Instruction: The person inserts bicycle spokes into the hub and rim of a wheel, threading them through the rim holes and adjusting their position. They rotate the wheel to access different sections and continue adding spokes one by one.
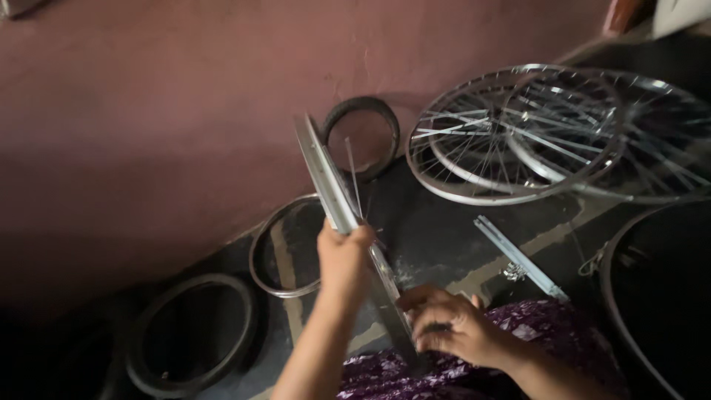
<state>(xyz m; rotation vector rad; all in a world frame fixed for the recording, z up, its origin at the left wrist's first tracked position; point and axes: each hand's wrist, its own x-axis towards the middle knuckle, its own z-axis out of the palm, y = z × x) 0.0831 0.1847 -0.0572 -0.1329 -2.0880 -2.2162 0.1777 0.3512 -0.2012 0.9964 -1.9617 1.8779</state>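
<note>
A shiny metal bicycle rim (326, 174) stands edge-on in front of me, tilted from upper left to lower right. My left hand (343, 255) grips it around its middle. My right hand (452, 326) rests lower down, fingers curled at the rim's lower part near thin loose spokes (354, 178) that stick out from it. My lap is covered by purple patterned cloth (533, 318).
Several spoked wheels (533, 133) lean at the upper right by the reddish wall (148, 111). A small tyre (363, 133) stands against the wall. A bare metal hoop (278, 248) and a black tyre (189, 333) lie on the floor at left. A flat metal bar (518, 255) lies right.
</note>
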